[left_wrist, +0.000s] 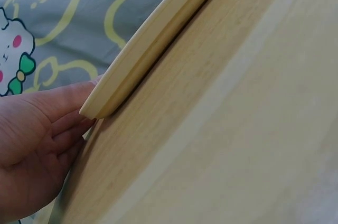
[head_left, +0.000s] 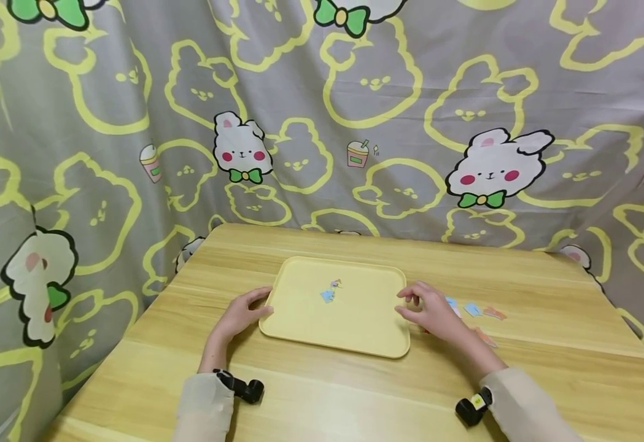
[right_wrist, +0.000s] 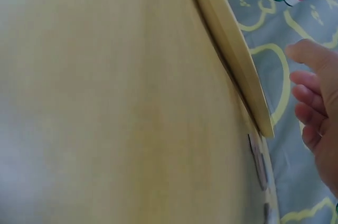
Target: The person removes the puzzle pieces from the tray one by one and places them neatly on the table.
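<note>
A pale yellow rectangular tray (head_left: 363, 331) lies on the wooden table. My left hand (head_left: 242, 314) holds its left rim, thumb over the edge; in the left wrist view the other fingers of this hand (left_wrist: 37, 145) sit low against the tray's corner (left_wrist: 111, 100). On the tray are a light blue paper piece (head_left: 327, 296) and a smaller multicoloured one (head_left: 335, 284), close together. My right hand (head_left: 432, 313) hovers by the right rim, fingers loosely bent and holding nothing. The right wrist view shows this hand (right_wrist: 322, 92) apart from the tray (right_wrist: 240, 60).
Right of the tray, partly behind my right hand, lie several small flat pieces, among them a blue one (head_left: 473, 309) and an orange one (head_left: 495, 313). A patterned grey curtain (head_left: 299, 202) hangs along the table's (head_left: 322, 399) back and sides.
</note>
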Demonstrator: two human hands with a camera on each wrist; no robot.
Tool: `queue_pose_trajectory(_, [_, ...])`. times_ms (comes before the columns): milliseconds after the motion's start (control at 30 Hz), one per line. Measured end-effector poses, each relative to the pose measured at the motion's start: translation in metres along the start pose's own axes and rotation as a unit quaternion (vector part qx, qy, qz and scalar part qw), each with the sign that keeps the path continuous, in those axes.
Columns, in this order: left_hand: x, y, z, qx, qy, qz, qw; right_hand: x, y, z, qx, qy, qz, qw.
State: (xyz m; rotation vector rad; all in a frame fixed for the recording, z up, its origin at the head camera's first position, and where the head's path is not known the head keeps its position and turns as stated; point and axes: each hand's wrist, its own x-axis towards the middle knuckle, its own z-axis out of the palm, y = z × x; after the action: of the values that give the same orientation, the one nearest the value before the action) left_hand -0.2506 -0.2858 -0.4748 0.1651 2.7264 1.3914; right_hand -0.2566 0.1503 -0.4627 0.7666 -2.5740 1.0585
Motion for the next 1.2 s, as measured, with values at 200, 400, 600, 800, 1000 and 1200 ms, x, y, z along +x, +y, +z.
queue_pose_trajectory(200, [-0.001, -0.001, 0.001, -0.005, 0.005, -0.005, 1.0, 0.013, -0.005, 0.006, -0.005, -0.021, -0.028, 0.9994])
queue_pose_trajectory(400, [-0.001, -0.001, 0.001, -0.003, 0.008, -0.008, 0.9999, 0.022, -0.008, 0.012, -0.007, -0.029, -0.042, 0.9987])
queue_pose_trajectory(600, [-0.001, -0.002, 0.001, -0.004, 0.009, -0.009, 0.9999, 0.031, -0.012, 0.017, -0.007, -0.049, -0.041, 0.9979])
queue_pose_trajectory(800, [-0.001, -0.001, 0.001, -0.009, 0.011, -0.009, 0.9999, 0.043, -0.018, 0.019, -0.016, -0.065, -0.068, 0.9955])
queue_pose_trajectory(1000, [0.0, -0.001, 0.001, -0.011, 0.013, -0.004, 0.9998, 0.057, -0.022, 0.022, -0.035, -0.093, -0.092, 0.9908])
queue_pose_trajectory(1200, [-0.002, -0.001, -0.001, 0.006, 0.016, 0.001, 0.9999, 0.073, -0.026, 0.026, -0.063, -0.113, -0.126, 0.9835])
